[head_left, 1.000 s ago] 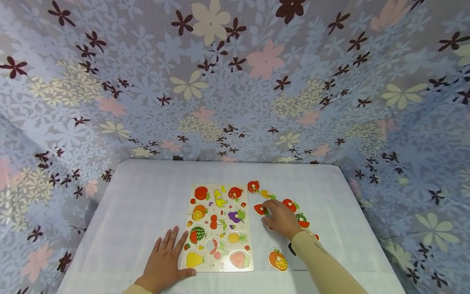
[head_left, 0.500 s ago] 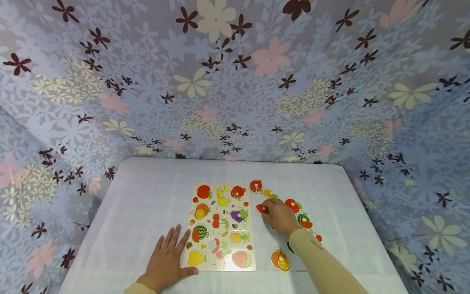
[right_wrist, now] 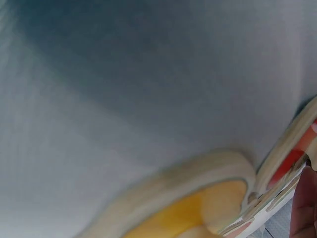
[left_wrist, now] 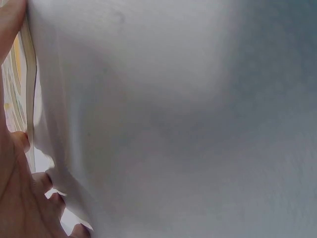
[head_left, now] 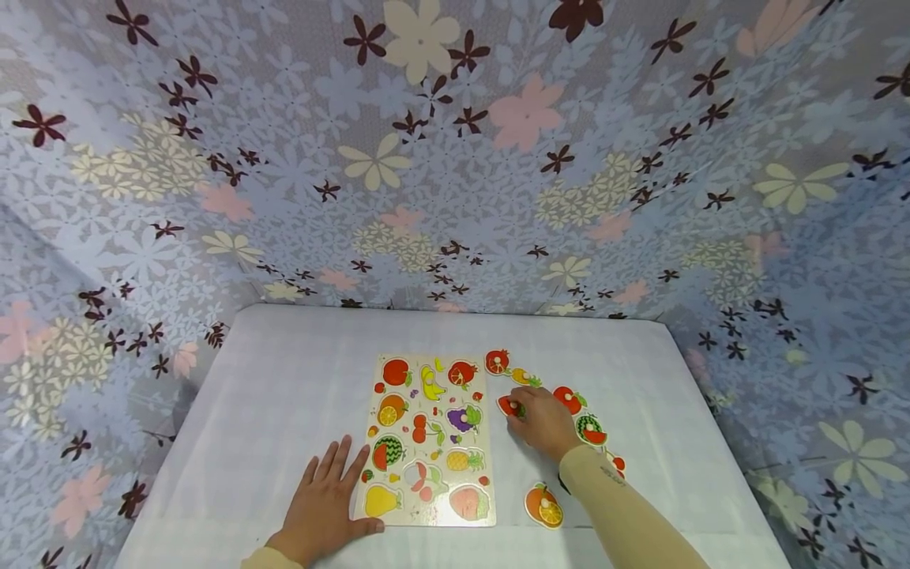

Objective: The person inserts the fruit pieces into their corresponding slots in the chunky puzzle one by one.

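Note:
My right hand point(head_left: 543, 423) pinches the knob of a strawberry puzzle piece point(head_left: 505, 405) on the table, just right of the fruit puzzle board point(head_left: 408, 518). In the right wrist view, a fingertip point(right_wrist: 303, 206) shows beside a red, wooden-edged piece point(right_wrist: 292, 153). My left hand point(head_left: 317, 506) lies flat with straight, spread fingers, index finger and thumb at the board's lower left edge. The left wrist view has those fingers point(left_wrist: 42, 181) along the board's side point(left_wrist: 29, 89). Knobbed banana point(head_left: 430, 382) and grape point(head_left: 462, 420) pieces sit in the board.
Loose pieces lie around my right hand: pomegranate point(head_left: 497, 362) and pineapple point(head_left: 524, 377) beyond it, apple point(head_left: 566, 399), watermelon point(head_left: 589, 430) and cherries point(head_left: 618, 464) to its right, orange point(head_left: 543, 506) nearer me. Floral cloth point(head_left: 455, 158) hangs behind the white table point(head_left: 284, 356).
The right hand keeps its grip at the strawberry piece; its forearm has shifted slightly left, baring more of the cherries. The left hand stays put. The head view has shifted a little.

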`<control>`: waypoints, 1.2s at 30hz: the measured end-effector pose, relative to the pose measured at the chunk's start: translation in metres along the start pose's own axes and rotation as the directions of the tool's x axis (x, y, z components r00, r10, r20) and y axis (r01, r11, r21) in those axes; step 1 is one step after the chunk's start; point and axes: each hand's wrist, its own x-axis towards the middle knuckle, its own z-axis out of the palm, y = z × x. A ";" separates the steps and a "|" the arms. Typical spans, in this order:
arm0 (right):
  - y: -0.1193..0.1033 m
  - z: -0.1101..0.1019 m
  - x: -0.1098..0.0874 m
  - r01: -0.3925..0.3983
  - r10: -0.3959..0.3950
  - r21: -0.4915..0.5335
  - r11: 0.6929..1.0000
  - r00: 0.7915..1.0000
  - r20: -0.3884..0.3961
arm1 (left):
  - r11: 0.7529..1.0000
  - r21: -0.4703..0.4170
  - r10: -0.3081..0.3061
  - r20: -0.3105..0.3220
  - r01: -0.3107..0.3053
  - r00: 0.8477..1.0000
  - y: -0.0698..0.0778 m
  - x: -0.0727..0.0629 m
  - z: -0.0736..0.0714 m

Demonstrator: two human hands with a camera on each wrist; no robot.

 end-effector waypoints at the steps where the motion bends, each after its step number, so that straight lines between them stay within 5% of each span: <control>1: 0.000 0.000 0.000 -0.006 0.006 0.000 1.000 1.000 0.001 | 1.000 -0.003 0.001 0.000 -0.001 1.000 0.000 0.000 0.000; 17: -0.001 -0.006 -0.012 0.011 -0.004 0.120 0.993 0.998 -0.060 | 1.000 0.011 0.004 -0.001 -0.004 1.000 0.000 0.001 0.003; 22: -0.013 -0.014 -0.028 0.038 -0.025 0.213 0.976 0.998 -0.064 | 1.000 0.014 0.000 0.004 0.000 1.000 -0.002 0.001 0.003; 36: -0.056 -0.020 -0.082 0.111 -0.115 0.231 0.967 0.993 0.006 | 1.000 -0.014 -0.007 0.022 0.007 1.000 0.001 0.000 0.000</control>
